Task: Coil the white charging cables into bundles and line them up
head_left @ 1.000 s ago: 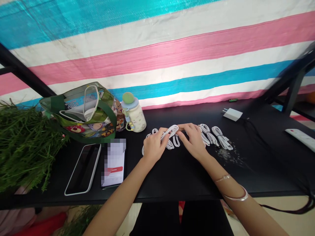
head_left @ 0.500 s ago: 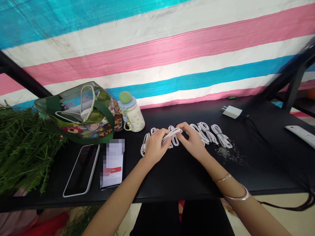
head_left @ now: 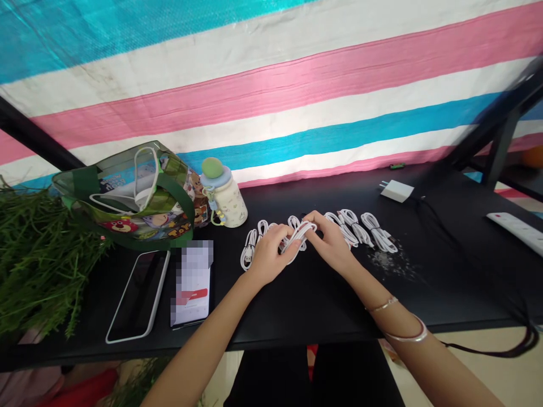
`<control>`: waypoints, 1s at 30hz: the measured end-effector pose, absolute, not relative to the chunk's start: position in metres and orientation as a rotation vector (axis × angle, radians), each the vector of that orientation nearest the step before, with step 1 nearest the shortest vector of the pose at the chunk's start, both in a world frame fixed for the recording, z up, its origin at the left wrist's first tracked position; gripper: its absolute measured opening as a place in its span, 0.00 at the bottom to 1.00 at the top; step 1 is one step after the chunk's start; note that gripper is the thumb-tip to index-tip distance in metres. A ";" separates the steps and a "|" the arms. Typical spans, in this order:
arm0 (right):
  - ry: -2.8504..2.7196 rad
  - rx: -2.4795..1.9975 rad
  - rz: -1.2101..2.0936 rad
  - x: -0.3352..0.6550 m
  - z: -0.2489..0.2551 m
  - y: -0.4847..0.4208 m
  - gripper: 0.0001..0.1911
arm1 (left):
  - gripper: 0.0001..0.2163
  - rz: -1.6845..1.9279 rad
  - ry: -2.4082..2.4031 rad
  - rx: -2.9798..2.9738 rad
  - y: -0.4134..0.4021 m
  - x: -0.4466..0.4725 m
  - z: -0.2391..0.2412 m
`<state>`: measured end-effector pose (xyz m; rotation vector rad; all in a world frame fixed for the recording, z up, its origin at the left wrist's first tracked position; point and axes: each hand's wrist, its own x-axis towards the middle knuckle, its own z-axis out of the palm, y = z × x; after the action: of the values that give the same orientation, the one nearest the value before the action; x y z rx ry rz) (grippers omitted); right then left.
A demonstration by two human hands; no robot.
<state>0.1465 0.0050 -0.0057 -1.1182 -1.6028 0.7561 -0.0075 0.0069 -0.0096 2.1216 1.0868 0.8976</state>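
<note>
Between my hands is a coiled white cable [head_left: 304,229], held just above the black table. My left hand [head_left: 270,253] is closed on the left part of the coil, with the thumb in front. My right hand [head_left: 330,240] pinches the coil's right end between thumb and fingers. Behind and beside the hands lie several white cables in a row, each bundled: one bundle [head_left: 249,249] at the left, partly covered by my left hand, and others to the right, the outermost bundle [head_left: 379,233] bound with a dark tie.
A cream bottle [head_left: 232,202], a see-through green bag [head_left: 127,220], two phones, one with a dark screen [head_left: 138,297] and one lit [head_left: 193,282], and green foliage [head_left: 42,260] are left. To the right are a white charger [head_left: 397,190], a black cord and a power strip [head_left: 515,229].
The cable coil between my hands has spread into a wider loop, hanging a little lower. Both hands stay in nearly the same place; the whole view has shifted slightly.
</note>
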 end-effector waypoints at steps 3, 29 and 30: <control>-1.608 -1.136 0.754 0.147 -0.006 0.004 0.05 | 0.08 0.880 1.042 2.143 0.007 -0.008 -0.008; -1.374 -1.112 0.914 0.157 -0.009 0.010 0.18 | 0.09 0.756 0.898 2.089 0.005 -0.009 -0.001; -1.366 -1.107 0.934 0.157 -0.008 0.010 0.18 | 0.08 0.750 0.899 2.086 0.005 -0.009 -0.001</control>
<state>0.1571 0.0104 -0.0081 -1.1071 -1.3664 0.9344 -0.0093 0.0047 -0.0008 2.0861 0.8990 0.7499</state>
